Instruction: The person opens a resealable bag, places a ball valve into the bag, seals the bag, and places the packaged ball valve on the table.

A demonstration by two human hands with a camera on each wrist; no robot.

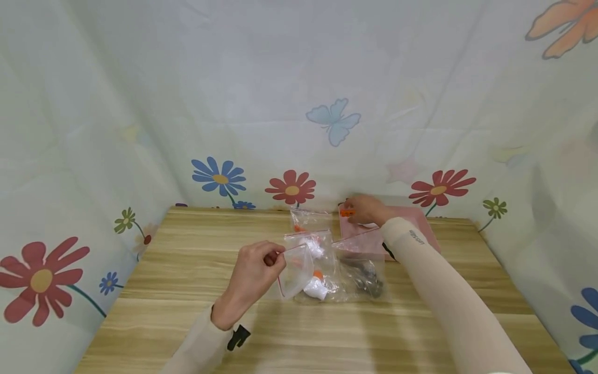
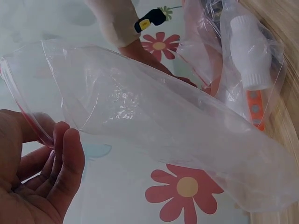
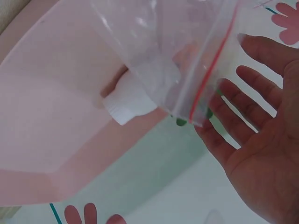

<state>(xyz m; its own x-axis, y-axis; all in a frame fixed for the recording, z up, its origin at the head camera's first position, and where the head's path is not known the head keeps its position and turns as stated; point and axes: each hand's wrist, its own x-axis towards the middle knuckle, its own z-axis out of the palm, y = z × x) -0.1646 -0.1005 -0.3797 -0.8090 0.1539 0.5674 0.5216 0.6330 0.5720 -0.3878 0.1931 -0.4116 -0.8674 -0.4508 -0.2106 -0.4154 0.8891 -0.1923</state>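
Observation:
My left hand point(image 1: 254, 272) pinches the edge of a clear zip bag point(image 1: 297, 270) with a red seal line. In the left wrist view this bag point(image 2: 135, 107) hangs from the thumb and fingertips and looks empty. Over the pink tray point(image 1: 422, 228) reaches my right hand point(image 1: 366, 209), beside an orange piece point(image 1: 347, 213). The right wrist view shows the right hand point(image 3: 261, 112) with fingers extended, next to a clear bag with a red seal point(image 3: 205, 79). A white ribbed plastic piece point(image 3: 133, 98) lies in the tray, partly behind that bag.
Several filled zip bags lie mid-table: one holds a white bottle-shaped piece point(image 1: 315, 288) with an orange part, another dark grey pieces point(image 1: 366, 278). A bag point(image 1: 310, 218) with orange contents is farther back. Flowered cloth point(image 1: 252, 104) surrounds the wooden table point(image 1: 196, 259).

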